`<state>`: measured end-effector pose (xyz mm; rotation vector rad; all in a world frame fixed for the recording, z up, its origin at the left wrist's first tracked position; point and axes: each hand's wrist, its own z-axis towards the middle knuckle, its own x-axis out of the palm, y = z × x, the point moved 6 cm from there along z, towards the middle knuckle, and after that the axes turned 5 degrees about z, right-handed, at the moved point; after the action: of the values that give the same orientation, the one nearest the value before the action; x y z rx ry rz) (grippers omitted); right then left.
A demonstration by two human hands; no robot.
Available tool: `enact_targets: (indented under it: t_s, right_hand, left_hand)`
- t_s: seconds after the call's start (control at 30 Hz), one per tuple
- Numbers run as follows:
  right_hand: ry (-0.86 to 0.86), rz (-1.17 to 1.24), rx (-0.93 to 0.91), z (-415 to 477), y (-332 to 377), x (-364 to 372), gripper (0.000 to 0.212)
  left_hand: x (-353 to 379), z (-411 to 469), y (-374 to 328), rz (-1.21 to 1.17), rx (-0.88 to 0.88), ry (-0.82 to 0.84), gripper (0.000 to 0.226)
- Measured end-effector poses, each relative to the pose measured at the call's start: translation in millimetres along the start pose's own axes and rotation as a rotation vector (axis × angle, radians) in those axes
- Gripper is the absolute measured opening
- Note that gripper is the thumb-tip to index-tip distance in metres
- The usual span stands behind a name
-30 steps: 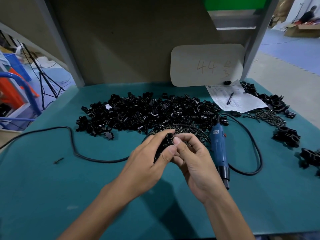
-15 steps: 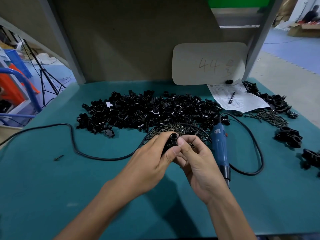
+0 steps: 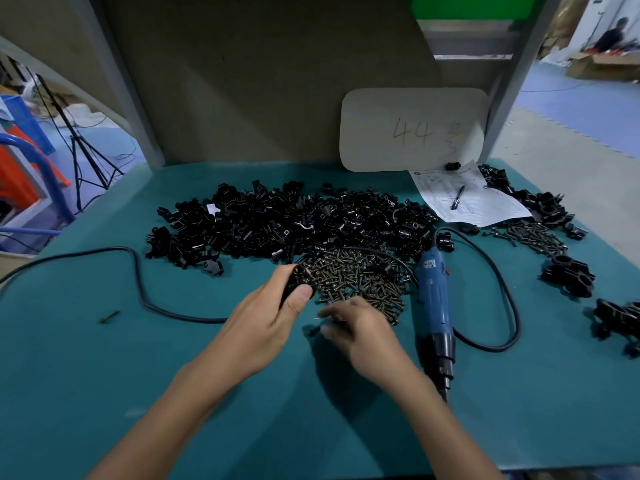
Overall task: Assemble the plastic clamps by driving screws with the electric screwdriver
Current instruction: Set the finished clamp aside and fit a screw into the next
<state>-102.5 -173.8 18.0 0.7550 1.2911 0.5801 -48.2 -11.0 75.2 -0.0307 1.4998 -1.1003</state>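
Head view: holds a black plastic clamp (image 3: 297,278) in the left hand (image 3: 268,318) at the screw pile (image 3: 358,277).
Grips the clamp between thumb and curled fingers, at the pile's near-left edge on the teal desk (image 3: 104,382). Holds the right hand (image 3: 362,329), blurred, low beside a loose screw (image 3: 312,330); cannot tell whether grasping or released. Shows the blue electric screwdriver (image 3: 433,306) lying flat just right of that hand, and the heap of black clamp parts (image 3: 294,220) behind the screws.

Pale board (image 3: 412,129) marked "44" propped upper right of centre. Just below it, lower right, printed sheet (image 3: 485,206) with pen (image 3: 457,198) lying on top. Black tripod (image 3: 86,157) at far left edge.
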Motion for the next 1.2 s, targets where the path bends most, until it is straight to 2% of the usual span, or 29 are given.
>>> enact_targets:
  t_s: [0.1,0.2,0.27,0.33,0.43,0.5,0.57,1.1,1.2]
  right_hand:
    - [0.114,-0.232,-0.116,6.2,4.2,28.8,0.031]
    - [0.14,-0.407,-0.074,18.8,11.6,39.5,0.023]
    - [0.15,-0.407,-0.08,21.1,16.3,37.1,0.019]
    - [0.058,-0.163,-0.059,18.0,19.9,18.9,0.014]
    - [-0.119,0.429,0.052,11.0,22.9,-19.4,0.014]
    - [-0.123,0.754,0.039,4.3,31.6,-35.9,0.017]
    - [-0.08,0.901,-0.014,-3.2,43.7,-46.4,0.016]
    - [0.012,0.678,-0.088,-5.7,59.9,-54.9,0.02]
    - [-0.02,0.678,-0.068,-3.3,57.4,-54.5,0.015]
  left_hand:
    - [-0.2,2.7,6.0,0.021,-0.024,0.0,0.042]
    - [1.2,3.4,5.0,0.06,-0.025,-0.001,0.049]
    - [1.0,3.2,3.2,0.077,-0.016,0.001,0.051]
    - [-0.2,2.7,2.3,0.09,-0.01,0.001,0.052]
    - [-1.4,0.6,0.2,0.109,0.01,0.003,0.047]
    - [0.8,-0.3,-2.4,0.118,0.024,0.016,0.046]
    - [3.0,0.6,-5.6,0.119,0.036,0.019,0.046]
    - [7.8,0.3,-13.4,0.106,0.079,0.011,0.043]
    - [7.5,0.4,-14.5,0.119,0.075,0.007,0.046]
